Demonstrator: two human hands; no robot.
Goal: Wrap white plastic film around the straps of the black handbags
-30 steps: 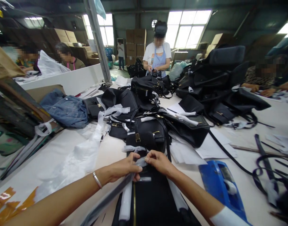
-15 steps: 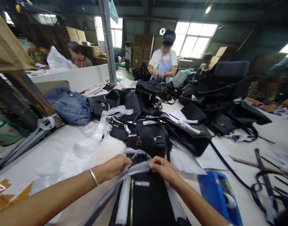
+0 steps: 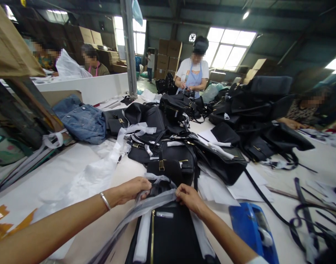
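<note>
A black bag (image 3: 174, 234) with a gold zipper lies in front of me, white wrapping along both its sides. A translucent plastic strip (image 3: 154, 202) crosses its top and trails down to the left. My left hand (image 3: 136, 189), below a silver bracelet, is closed on the strip near the bag's handle. The fingertips of my right hand (image 3: 184, 194) pinch the strip's right end. More clear wrapping (image 3: 161, 178) runs around the handle. Just beyond is a black flap with a gold buckle (image 3: 161, 165).
Black bags (image 3: 221, 154) are piled across the table. A blue tape dispenser (image 3: 251, 229) stands to the right, beside loose black straps (image 3: 305, 212). A denim garment (image 3: 80, 119) and white wrapping (image 3: 93, 179) lie left. A person in an apron (image 3: 194, 75) works opposite.
My left hand has moved slightly left and up, and the strip between my hands is spread wider and flatter. The camera view has shifted a little.
</note>
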